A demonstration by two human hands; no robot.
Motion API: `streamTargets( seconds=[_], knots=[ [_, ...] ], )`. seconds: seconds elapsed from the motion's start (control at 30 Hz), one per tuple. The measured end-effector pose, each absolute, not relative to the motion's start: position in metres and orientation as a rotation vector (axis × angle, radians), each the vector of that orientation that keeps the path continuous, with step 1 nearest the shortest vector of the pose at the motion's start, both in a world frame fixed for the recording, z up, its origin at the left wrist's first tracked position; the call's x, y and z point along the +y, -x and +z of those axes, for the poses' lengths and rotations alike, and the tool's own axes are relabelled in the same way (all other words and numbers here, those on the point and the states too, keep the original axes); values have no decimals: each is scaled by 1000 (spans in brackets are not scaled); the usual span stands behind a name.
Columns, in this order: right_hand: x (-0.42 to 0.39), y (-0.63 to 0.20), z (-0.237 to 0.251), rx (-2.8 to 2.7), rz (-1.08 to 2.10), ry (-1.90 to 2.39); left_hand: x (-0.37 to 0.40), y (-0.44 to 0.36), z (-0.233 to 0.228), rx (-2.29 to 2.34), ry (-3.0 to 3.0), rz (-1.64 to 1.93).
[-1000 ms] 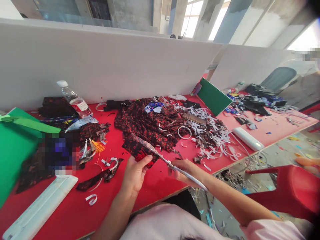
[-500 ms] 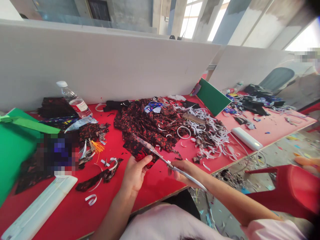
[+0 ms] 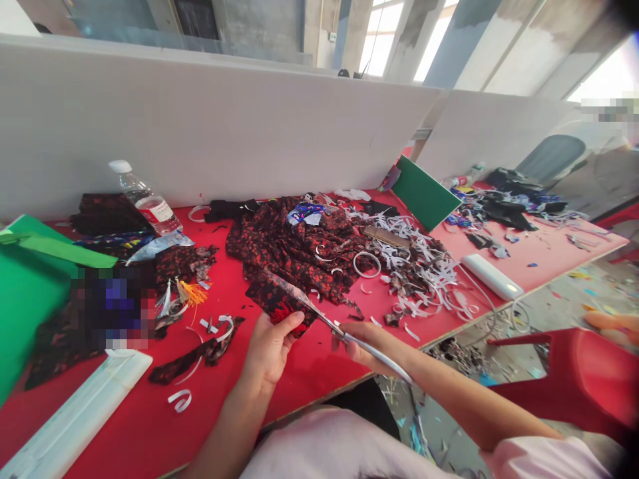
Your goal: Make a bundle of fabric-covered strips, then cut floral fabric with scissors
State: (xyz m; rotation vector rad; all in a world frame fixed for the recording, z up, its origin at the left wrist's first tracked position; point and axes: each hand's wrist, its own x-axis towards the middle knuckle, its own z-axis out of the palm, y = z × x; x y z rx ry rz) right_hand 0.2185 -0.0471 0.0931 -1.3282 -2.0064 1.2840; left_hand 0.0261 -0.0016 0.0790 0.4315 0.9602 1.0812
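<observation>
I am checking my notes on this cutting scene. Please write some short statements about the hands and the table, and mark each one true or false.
1. The left hand holds a piece of dark floral fabric. True.
2. The right hand holds a pen. False: it holds scissors, blades at the fabric.
3. The water bottle lies at the table's near edge. False: it stands far back, near the white partition.
4. The table surface is red. True.
5. White strips are heaped to the right of the fabric pile. True.
</observation>
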Motion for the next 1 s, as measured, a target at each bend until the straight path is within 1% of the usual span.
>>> streamTargets(
  seconds=[0.83, 1.0],
  knots=[
    [-50, -214, 84, -1931, 1275, 1345, -3, -26, 75, 942, -427, 1056],
    [-50, -214, 83, -1929, 1322, 1369, -3, -26, 76, 950, -431, 1041]
  ],
)
